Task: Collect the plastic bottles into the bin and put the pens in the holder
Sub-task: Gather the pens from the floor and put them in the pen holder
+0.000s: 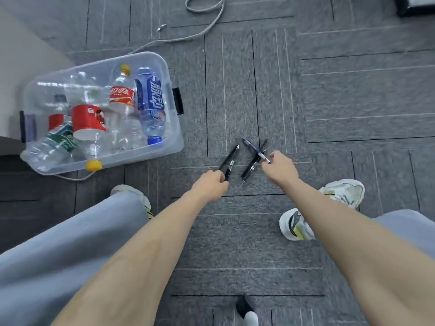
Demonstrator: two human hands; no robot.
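A clear plastic bin (174,140) stands on the grey carpet at the left, filled with several plastic bottles, among them a blue-labelled bottle (151,102) and a red-labelled bottle (88,118). My left hand (210,183) is pinched on the lower end of a black pen (229,161). My right hand (280,169) grips the end of a blue pen (254,148) that lies across another black pen (251,165) on the floor. No pen holder is in view.
A grey cable (204,24) loops across the carpet at the top. My white shoes (343,191) and grey trouser legs (70,243) flank the pens. A pale wall (21,55) stands behind the bin. A dark box corner (416,4) sits top right. A small black-and-white object (247,311) lies at the bottom.
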